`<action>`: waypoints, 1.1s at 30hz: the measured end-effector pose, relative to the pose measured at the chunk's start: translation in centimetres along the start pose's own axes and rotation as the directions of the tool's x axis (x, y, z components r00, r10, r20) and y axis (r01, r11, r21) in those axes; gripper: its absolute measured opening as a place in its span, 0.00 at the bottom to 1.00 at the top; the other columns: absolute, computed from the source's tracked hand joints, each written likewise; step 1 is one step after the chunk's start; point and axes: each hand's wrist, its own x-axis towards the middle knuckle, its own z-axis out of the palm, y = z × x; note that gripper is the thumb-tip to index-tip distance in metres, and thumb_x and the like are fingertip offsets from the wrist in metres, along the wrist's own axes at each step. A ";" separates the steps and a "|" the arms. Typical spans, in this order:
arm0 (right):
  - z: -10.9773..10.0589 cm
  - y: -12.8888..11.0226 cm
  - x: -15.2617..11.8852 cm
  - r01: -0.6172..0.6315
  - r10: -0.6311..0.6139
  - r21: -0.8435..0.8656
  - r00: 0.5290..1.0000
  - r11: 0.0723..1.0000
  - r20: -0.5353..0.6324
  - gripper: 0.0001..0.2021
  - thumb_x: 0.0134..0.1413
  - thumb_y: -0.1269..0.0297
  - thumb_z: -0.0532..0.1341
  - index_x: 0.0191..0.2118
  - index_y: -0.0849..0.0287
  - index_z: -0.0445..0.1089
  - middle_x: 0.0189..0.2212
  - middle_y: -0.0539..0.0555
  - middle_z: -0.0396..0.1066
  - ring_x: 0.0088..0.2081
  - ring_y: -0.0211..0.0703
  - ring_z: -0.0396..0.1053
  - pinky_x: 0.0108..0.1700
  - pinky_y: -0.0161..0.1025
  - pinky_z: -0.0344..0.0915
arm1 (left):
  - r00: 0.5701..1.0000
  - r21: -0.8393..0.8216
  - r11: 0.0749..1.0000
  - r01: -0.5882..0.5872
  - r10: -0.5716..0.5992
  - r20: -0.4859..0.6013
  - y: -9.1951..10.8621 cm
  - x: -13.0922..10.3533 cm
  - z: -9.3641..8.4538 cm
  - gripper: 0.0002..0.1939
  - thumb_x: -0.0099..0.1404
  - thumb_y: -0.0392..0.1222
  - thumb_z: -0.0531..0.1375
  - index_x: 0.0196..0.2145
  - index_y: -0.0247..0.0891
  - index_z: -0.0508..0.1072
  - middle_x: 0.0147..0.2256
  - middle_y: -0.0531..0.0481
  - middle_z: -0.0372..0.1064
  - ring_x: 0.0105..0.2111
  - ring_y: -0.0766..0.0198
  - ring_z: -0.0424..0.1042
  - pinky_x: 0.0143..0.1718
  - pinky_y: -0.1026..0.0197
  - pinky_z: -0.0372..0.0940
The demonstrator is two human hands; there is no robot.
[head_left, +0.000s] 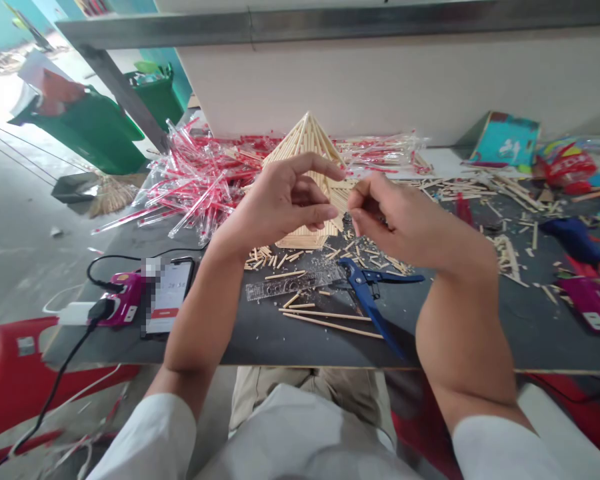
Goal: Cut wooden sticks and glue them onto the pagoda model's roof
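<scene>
A small pointed house model (307, 130) made of thin wooden sticks stands on the dark table, partly hidden behind both hands. My left hand (290, 200) is raised in front of it, thumb and fingers curved and apart, with nothing visible between them. Just to its right, my right hand (385, 213) has thumb and fingertips pressed together; whatever they pinch, if anything, is too small to see. Below the hands lie a blue hand cutter (370, 300), a clear plastic ruler (285, 285) and a few loose sticks (330, 322).
Clear wrappers with red ends (195, 180) are heaped at the back left. Stick offcuts (505, 187) litter the right side. A phone (173, 293) lies beside a purple power strip (125, 297) at the left. A metal rail (330, 27) crosses above the table's back.
</scene>
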 end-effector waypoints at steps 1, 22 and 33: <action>-0.4 0.2 -0.1 -0.012 0.011 -0.048 1.000 0.999 -0.021 0.05 0.62 0.69 0.61 0.40 0.55 0.64 0.30 0.51 0.69 0.29 0.39 0.65 0.32 0.40 0.60 | 1.000 0.012 1.000 0.004 -0.004 -0.011 -0.1 0.0 -0.3 0.17 0.63 0.38 0.69 0.49 0.36 0.73 0.28 0.53 0.75 0.28 0.63 0.79 0.32 0.62 0.76; 2.7 -0.5 1.7 0.129 -0.119 0.017 0.951 0.992 -0.285 0.11 0.65 0.59 0.66 0.49 0.55 0.78 0.47 0.56 0.76 0.41 0.44 0.73 0.41 0.42 0.71 | 0.996 -0.033 0.996 0.081 -0.081 0.022 -1.1 0.4 -1.2 0.25 0.65 0.39 0.67 0.57 0.38 0.66 0.30 0.52 0.77 0.24 0.66 0.78 0.28 0.65 0.75; 2.1 -0.9 1.5 0.079 -0.044 0.135 0.969 0.988 -0.245 0.08 0.63 0.61 0.66 0.44 0.58 0.78 0.40 0.54 0.76 0.34 0.37 0.72 0.38 0.38 0.70 | 0.999 -0.003 0.999 0.053 -0.053 -0.001 -0.9 0.4 -1.1 0.24 0.63 0.39 0.68 0.56 0.39 0.68 0.30 0.53 0.76 0.24 0.65 0.78 0.28 0.64 0.75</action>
